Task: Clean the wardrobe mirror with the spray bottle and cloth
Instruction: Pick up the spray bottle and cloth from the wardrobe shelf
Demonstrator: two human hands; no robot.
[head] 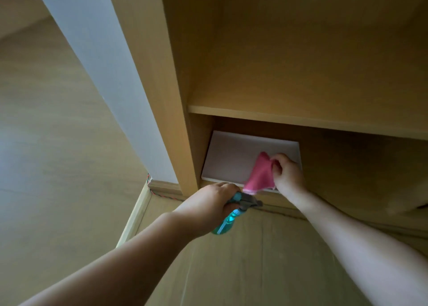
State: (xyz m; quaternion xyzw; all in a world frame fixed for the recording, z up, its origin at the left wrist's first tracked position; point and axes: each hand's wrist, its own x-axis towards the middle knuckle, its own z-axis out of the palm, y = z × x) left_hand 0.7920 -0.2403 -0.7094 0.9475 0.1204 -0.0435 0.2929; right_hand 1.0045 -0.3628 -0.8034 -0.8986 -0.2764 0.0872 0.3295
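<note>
While both arms reach down toward the bottom compartment of the wardrobe (176, 97), I log the layout left to right.

Left hand (214, 198): curled closed around the neck of the spray bottle (225, 223), just outside the compartment's front edge. Teal body hangs below the hand over the wooden floor (220, 271); nozzle points right, roughly along the front edge. My guess is the bottle is kept low and clear while the other hand works. Trigger finger is hidden, so I cannot tell whether it is being squeezed.

Middle: a pale flat panel (231, 157) lies on the compartment floor, pushed into the left rear corner, its front edge near the opening. I cannot tell from here whether this is the mirror; it shows no clear reflection.

Right hand (288, 172): fingers bunched, pinching the pink cloth (260, 174) at its upper fold. Cloth drapes down over the panel's front right corner and touches it. Gripping by a fold suggests to me it is being lifted or repositioned, not pressed flat for wiping.

Shelf (301, 118) above the compartment is bare.
</note>
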